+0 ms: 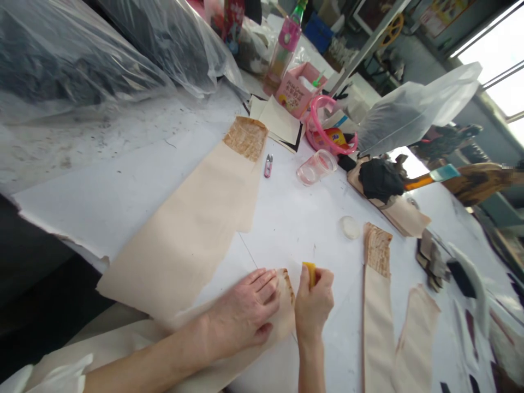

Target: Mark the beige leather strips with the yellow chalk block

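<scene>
My left hand (248, 305) lies flat on a beige sheet of leather-like material (282, 322), fingers stretched out and pressing on it. A brown mottled strip shows along that sheet's far edge, just beyond the fingertips. Pinched in my right hand (313, 305), right beside this edge, is a small yellow flat piece (311, 273); its kind I cannot make out. Farther off and to the left, a larger beige panel (184, 234) rests on the table, with a brown mottled band (245, 139) at its far end. Pink thread snips (268, 166) lie next to it.
A clear plastic jar (316, 167) and a round lid (349, 227) stand on the white table (282, 229). Behind are a pink basket (313, 123), a pink box (299, 90) and a bottle (282, 49). More beige strips (379, 322) lie at the right.
</scene>
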Tool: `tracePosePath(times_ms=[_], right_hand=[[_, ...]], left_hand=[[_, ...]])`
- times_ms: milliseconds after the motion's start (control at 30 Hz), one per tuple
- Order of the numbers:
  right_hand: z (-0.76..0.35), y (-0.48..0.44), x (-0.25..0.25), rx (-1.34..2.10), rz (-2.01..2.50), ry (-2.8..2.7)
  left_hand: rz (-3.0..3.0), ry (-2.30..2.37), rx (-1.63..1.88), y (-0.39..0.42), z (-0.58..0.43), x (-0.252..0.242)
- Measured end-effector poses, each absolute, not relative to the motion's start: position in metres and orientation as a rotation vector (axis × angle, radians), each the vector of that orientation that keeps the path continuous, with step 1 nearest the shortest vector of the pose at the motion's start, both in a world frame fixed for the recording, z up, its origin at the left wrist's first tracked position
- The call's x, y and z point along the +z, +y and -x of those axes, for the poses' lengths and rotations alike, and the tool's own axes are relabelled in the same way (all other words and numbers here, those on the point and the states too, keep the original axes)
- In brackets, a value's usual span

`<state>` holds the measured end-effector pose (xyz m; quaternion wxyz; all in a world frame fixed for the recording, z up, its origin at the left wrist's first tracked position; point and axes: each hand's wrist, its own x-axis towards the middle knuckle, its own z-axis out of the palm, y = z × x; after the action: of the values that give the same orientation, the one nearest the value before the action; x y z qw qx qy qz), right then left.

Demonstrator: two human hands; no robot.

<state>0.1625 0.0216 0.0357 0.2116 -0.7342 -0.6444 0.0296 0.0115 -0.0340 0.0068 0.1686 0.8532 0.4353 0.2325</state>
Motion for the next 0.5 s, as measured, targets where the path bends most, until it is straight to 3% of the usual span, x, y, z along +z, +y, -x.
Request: tracePosePath(times_ms=[200,500], right_hand=[[-0.161,-0.008,0.032,0.251,1.894,-2.169],[-0.144,0.029,0.016,0.143,2.056,-1.975]], left_hand=[[-2.398,1.238,0.722,-0.034,-0.012,0.006],[-2.354,1.280,0.739,-0.032,-0.014,0.010]])
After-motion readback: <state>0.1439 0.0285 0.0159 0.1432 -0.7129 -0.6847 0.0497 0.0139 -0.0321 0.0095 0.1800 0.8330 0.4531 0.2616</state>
